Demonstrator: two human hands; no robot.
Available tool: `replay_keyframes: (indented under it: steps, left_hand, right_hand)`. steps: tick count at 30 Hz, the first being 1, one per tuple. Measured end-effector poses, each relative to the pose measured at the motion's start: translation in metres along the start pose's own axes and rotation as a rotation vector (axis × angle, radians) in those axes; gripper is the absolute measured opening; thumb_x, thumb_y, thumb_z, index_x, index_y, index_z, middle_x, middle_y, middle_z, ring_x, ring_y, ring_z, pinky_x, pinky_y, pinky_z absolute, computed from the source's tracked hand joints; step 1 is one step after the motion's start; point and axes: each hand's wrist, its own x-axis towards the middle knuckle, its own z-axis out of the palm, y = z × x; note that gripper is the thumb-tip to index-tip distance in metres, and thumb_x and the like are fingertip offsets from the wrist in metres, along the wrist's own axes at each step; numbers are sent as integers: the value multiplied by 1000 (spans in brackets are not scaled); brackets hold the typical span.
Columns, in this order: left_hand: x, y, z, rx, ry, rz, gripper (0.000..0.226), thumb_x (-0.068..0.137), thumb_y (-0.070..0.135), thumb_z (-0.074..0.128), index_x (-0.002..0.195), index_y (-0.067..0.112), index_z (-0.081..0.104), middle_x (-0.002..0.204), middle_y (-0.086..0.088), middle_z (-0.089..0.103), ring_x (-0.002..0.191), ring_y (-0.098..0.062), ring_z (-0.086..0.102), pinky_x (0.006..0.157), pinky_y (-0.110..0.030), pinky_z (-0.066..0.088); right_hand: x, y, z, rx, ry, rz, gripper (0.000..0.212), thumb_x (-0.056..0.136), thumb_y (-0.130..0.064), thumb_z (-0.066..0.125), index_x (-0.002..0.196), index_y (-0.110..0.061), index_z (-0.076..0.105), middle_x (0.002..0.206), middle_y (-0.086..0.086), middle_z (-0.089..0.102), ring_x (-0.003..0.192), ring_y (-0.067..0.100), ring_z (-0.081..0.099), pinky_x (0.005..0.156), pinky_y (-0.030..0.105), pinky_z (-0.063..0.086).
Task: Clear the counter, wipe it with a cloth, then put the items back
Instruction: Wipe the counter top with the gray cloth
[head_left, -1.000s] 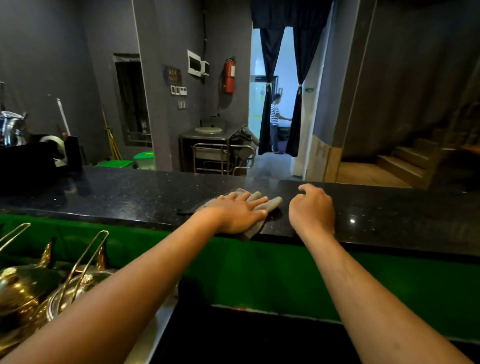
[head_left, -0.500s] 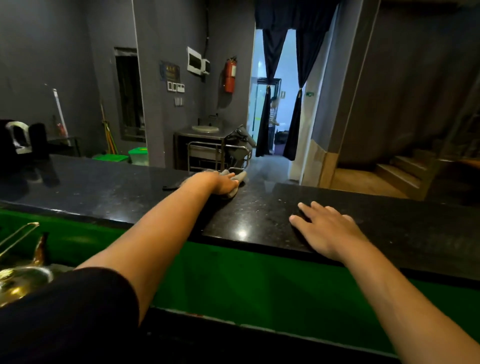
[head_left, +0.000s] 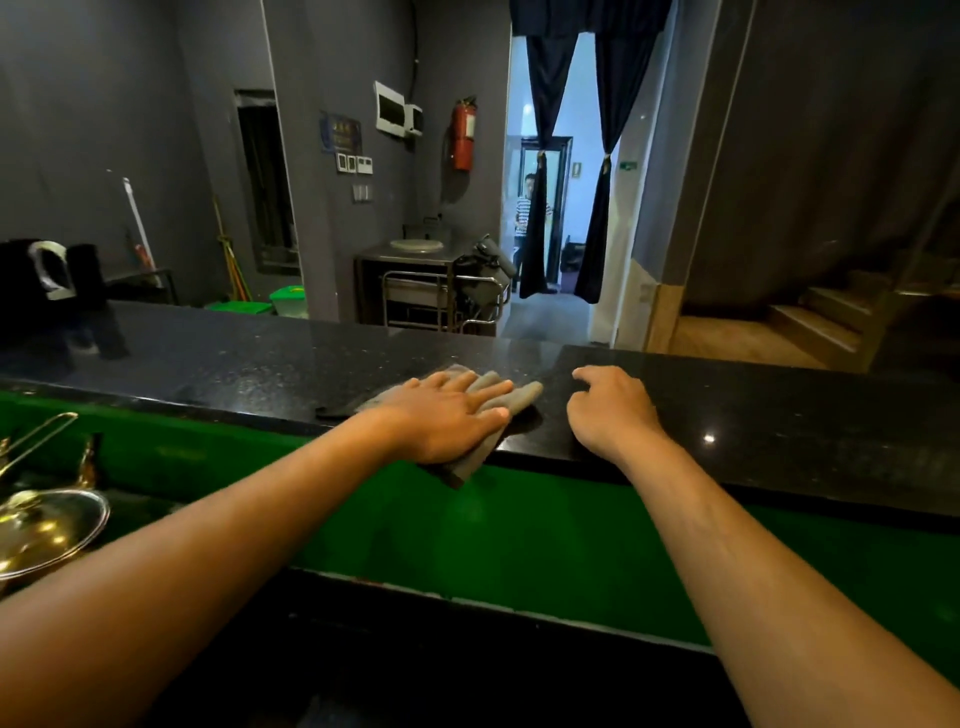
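Free room on the counter (head_left: 218, 358)
Bare dark stone runs left and right of the two hands; black items (head_left: 57, 280) block only its far-left end.

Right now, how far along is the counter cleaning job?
Clearing looks done around the hands: that stretch of counter is bare. Wiping is in hand: the left hand presses the grey cloth flat near the front edge, and the right hand rests beside it. Putting the items back remains.
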Motion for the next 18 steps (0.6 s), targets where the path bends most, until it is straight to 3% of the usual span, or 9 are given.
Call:
replay_keyframes:
  steps: [4, 6, 10, 14, 18]
  left_hand:
    - [47, -7, -10, -58, -59, -89, 63, 99, 68, 13, 156, 46, 1, 168, 8, -1, 154, -28, 1, 121, -58, 6]
    - [80, -9, -13, -51, -59, -128, 68, 93, 75, 9, 155, 50, 0, 168, 6, 0, 154, -34, 2, 120, -62, 5]
    - [120, 26, -15, -40, -21, -253, 71, 94, 72, 11, 158, 42, 6, 168, 4, 2, 152, -38, 6, 117, -70, 5]
    - [109, 98, -14, -22, -60, -51, 65, 101, 61, 20, 159, 36, 8, 168, 1, 4, 152, -38, 6, 116, -70, 8]
    - [65, 121, 2, 6, -30, 90, 61, 101, 62, 13, 158, 42, 2, 168, 5, -1, 154, -28, 1, 121, -61, 6]
  right_hand:
    - [-10, 55, -35, -296, -176, -13, 62, 97, -62, 30, 154, -36, 25, 163, 0, 18, 149, 28, 19, 118, 48, 17]
    - [-12, 84, -48, -340, -192, 50, 68, 94, -70, 22, 155, -40, 15, 165, -3, 8, 151, 26, 10, 119, 50, 11]
    - [-8, 94, -44, -368, -146, 64, 65, 96, -64, 19, 156, -37, 13, 165, -1, 9, 150, 28, 10, 118, 54, 11]
    - [-7, 92, -43, -335, -88, 48, 57, 100, -46, 23, 155, -32, 22, 164, 0, 17, 148, 28, 18, 117, 54, 16]
    - [-6, 97, -59, -329, -131, -13, 53, 102, -37, 28, 154, -32, 26, 163, -3, 19, 148, 26, 21, 116, 49, 19]
